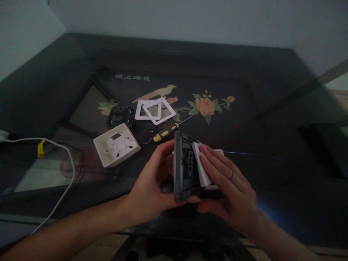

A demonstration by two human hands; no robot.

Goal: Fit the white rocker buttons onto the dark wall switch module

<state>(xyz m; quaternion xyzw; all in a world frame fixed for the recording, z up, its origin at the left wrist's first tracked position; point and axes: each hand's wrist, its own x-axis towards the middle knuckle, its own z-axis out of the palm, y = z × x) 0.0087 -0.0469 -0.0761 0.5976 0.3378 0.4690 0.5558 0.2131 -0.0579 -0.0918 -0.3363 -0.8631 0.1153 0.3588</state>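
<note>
My left hand (146, 192) is closed around a dark grey wall switch module (179, 174), held tilted on edge near the front of the table. My right hand (231, 192) has its fingers laid over a white rocker plate (201, 168), which stands at an angle against the module's right side. Whether the plate is clipped in, I cannot tell. Part of another white piece shows behind the right fingers, mostly hidden. Left of my hands sits an open white mounting box (115, 145), with a second dark switch module (121, 116) just beyond it.
Two white square frames (166, 108) overlap beyond my hands. A yellow-and-black screwdriver (165, 132) lies nearer, beside several small screws (149, 141). A white cable (71, 159) with a yellow tag (40, 148) curves along the left. A dark object (328, 148) is at the right.
</note>
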